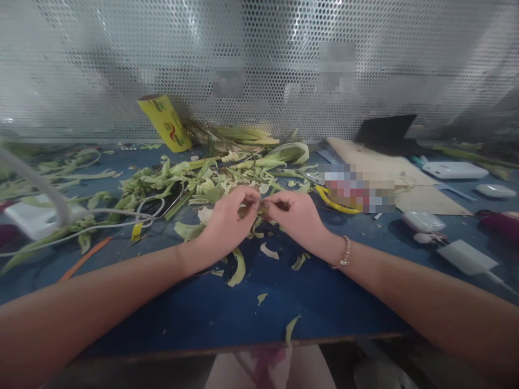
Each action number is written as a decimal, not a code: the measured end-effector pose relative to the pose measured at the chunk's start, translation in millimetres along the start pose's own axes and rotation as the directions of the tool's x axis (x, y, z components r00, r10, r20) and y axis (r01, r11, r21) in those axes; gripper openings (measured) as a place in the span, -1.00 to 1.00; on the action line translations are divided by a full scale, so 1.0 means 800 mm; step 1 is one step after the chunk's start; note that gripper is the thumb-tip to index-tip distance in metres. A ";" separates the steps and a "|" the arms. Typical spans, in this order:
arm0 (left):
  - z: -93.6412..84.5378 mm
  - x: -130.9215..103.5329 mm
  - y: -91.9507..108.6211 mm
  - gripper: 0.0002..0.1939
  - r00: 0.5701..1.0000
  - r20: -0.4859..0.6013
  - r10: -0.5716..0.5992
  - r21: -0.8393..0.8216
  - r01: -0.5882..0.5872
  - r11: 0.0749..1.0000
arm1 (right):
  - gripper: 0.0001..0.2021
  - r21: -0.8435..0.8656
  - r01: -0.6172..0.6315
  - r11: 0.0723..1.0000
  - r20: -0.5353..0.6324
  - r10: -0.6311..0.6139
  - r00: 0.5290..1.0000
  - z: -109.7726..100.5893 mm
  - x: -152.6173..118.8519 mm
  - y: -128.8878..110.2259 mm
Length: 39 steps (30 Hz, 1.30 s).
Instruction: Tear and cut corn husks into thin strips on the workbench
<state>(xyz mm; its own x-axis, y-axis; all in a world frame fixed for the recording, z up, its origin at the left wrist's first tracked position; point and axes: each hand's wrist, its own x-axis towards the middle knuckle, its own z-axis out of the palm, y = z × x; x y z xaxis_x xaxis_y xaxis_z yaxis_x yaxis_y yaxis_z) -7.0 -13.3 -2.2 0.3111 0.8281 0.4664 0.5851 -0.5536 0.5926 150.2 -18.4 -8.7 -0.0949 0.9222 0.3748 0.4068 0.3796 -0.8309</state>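
My left hand [232, 219] and my right hand [298, 216] meet at the fingertips over the middle of the blue table [316, 302]. Thumb and forefinger are pinched together on each hand. Whatever lies between the fingertips is too small to name. A heap of pale green leaf and stalk scraps [211, 181] lies just beyond both hands. Below them are loose peelings, among them a curved green strip [238, 268] and a pale white piece [269, 251]. My right wrist has a beaded bracelet.
A yellow cylinder [168, 123] leans at the back. White cables and an orange strip [86, 258] lie left. Cardboard [385, 165], a yellow loop [334, 204], a white case [424, 221] and a charger [467, 256] lie right. Perforated metal [259, 59] stands behind.
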 end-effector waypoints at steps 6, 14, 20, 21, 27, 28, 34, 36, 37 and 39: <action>-0.002 0.002 0.003 -0.90 1.000 0.010 -0.015 0.016 0.014 1.000 | -0.86 -0.012 0.014 1.000 -0.014 -0.015 1.000 -0.001 -0.001 -0.004; -0.004 0.005 0.009 -0.88 0.992 0.076 -0.099 -0.026 0.101 0.995 | -0.87 -0.045 0.045 0.998 -0.016 -0.046 0.999 -0.001 -0.001 -0.002; -0.006 0.009 0.009 -0.84 0.966 0.166 -0.200 -0.194 0.231 0.953 | -0.86 -0.078 0.068 0.995 -0.008 -0.069 0.998 -0.002 -0.001 -0.004; -0.005 0.009 0.007 -0.82 0.962 0.177 -0.210 -0.227 0.247 0.942 | -0.86 -0.076 0.069 0.995 -0.013 -0.070 0.997 -0.002 -0.002 -0.004; -0.002 0.011 0.000 -0.78 0.954 0.193 -0.229 -0.329 0.283 0.901 | -0.86 -0.006 0.039 0.999 -0.016 -0.040 0.999 -0.002 -0.002 -0.005; -0.002 0.011 0.001 -0.78 0.952 0.198 -0.232 -0.330 0.288 0.899 | -0.86 0.009 0.032 0.999 -0.013 -0.032 0.999 -0.002 -0.002 -0.005; -0.004 0.011 0.007 -0.77 0.945 0.217 -0.246 -0.286 0.303 0.909 | -0.92 0.092 -0.020 0.996 0.004 0.020 1.000 -0.001 -0.001 -0.002; -0.004 0.011 0.010 -0.76 0.942 0.212 -0.261 -0.265 0.312 0.912 | -0.95 0.136 -0.042 0.990 -0.011 0.043 0.999 0.000 -0.001 -0.002; -0.003 0.010 0.010 -0.76 0.940 0.207 -0.270 -0.262 0.319 0.911 | -0.95 0.144 -0.044 0.989 -0.020 0.047 0.999 0.001 0.000 -0.001; -0.002 0.009 0.011 -0.76 0.936 0.195 -0.294 -0.269 0.340 0.901 | -0.95 0.119 -0.022 0.993 -0.032 0.025 0.999 0.002 0.000 0.000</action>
<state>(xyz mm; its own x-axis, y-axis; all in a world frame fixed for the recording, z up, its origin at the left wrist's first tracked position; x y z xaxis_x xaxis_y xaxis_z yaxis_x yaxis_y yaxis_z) -0.5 -12.4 7.2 0.2647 0.9550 0.1338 0.4317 -0.2415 0.8691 148.8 -18.4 -9.4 -0.0556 0.9288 0.3664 0.2974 0.3657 -0.8819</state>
